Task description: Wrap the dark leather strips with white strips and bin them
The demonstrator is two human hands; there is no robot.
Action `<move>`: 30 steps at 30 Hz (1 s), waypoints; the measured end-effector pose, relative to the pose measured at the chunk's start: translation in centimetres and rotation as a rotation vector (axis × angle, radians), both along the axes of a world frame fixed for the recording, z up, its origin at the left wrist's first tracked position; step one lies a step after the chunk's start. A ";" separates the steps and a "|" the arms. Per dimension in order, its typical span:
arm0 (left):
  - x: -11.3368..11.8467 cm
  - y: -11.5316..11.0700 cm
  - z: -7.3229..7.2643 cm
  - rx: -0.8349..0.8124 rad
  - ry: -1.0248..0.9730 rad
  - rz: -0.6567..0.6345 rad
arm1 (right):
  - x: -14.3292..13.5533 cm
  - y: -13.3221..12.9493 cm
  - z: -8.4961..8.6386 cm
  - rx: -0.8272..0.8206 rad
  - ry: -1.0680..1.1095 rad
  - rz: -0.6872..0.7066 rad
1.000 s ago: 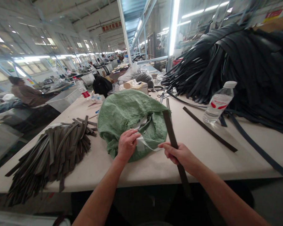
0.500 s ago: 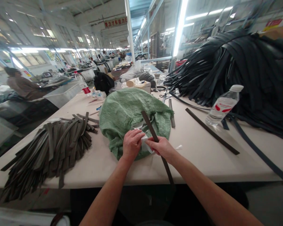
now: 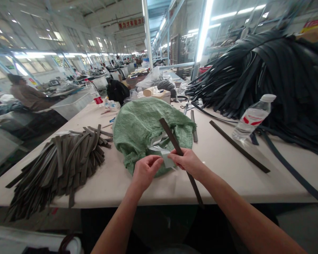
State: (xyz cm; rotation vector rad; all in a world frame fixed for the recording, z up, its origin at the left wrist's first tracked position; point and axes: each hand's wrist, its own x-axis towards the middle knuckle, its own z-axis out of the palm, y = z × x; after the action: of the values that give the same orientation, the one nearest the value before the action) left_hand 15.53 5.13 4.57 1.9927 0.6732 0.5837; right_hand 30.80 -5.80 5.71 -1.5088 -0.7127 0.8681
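My right hand (image 3: 188, 163) is closed round a dark flat strip (image 3: 170, 134), which slants from above the green woven sack (image 3: 140, 116) down past the table's front edge. My left hand (image 3: 146, 171) is in a pinch at the left edge of a small pale, thin piece (image 3: 167, 159), which looks like paper or film. The fingertips of my right hand meet its other side. Both hands are just in front of the sack, whose opening shows more crumpled pale pieces (image 3: 157, 141).
A heap of dark strips (image 3: 66, 162) lies on the left of the table (image 3: 116, 192). On the right are one loose strip (image 3: 238, 146), a water bottle (image 3: 251, 120) and a large pile of black straps (image 3: 278, 77). Another bottle (image 3: 94, 93) stands behind. A person (image 3: 29, 91) sits far left.
My left hand has moved down and slightly left, showing more of the pale piece. My right hand, with the strip, has shifted slightly right.
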 end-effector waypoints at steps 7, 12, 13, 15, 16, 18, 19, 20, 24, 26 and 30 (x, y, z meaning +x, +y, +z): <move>2.6 -2.3 -0.5 -0.624 -0.220 -0.087 | -0.7 -2.9 1.4 0.038 -0.096 0.035; 2.9 -2.8 -0.7 -1.074 -0.417 0.058 | -1.4 -9.5 -0.1 -0.025 -0.129 -0.030; 3.0 -3.0 -0.7 -1.123 -0.452 0.084 | -1.8 -10.9 -0.9 -0.054 -0.155 -0.053; 3.4 -3.4 -0.7 -1.191 -0.499 0.118 | -2.8 -13.3 -2.6 -0.083 -0.228 -0.109; 3.6 -3.6 -0.8 -1.212 -0.514 0.125 | -3.3 -14.3 -3.3 -0.082 -0.283 -0.138; 4.0 -4.1 -0.8 -1.232 -0.525 0.113 | -4.2 -15.6 -4.3 -0.047 -0.436 -0.205; 4.2 -4.4 -0.7 -1.233 -0.526 0.099 | -4.5 -16.0 -4.6 -0.019 -0.527 -0.237; 4.4 -4.7 -0.7 -1.230 -0.525 0.087 | -4.7 -16.1 -4.7 0.011 -0.616 -0.263; 4.9 -5.7 -0.2 -1.216 -0.517 0.066 | -4.5 -15.6 -4.6 0.095 -0.858 -0.331; 4.9 -6.1 0.0 -1.217 -0.521 0.058 | -4.2 -15.2 -4.5 0.091 -0.907 -0.345; 4.9 -6.7 0.1 -1.214 -0.515 0.047 | -3.8 -14.6 -4.6 0.064 -0.946 -0.355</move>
State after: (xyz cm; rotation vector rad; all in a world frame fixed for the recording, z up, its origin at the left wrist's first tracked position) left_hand 20.44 -1.54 4.64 0.6610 0.5355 0.4939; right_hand 27.04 -20.36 1.12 -1.8939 -1.0733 -0.1901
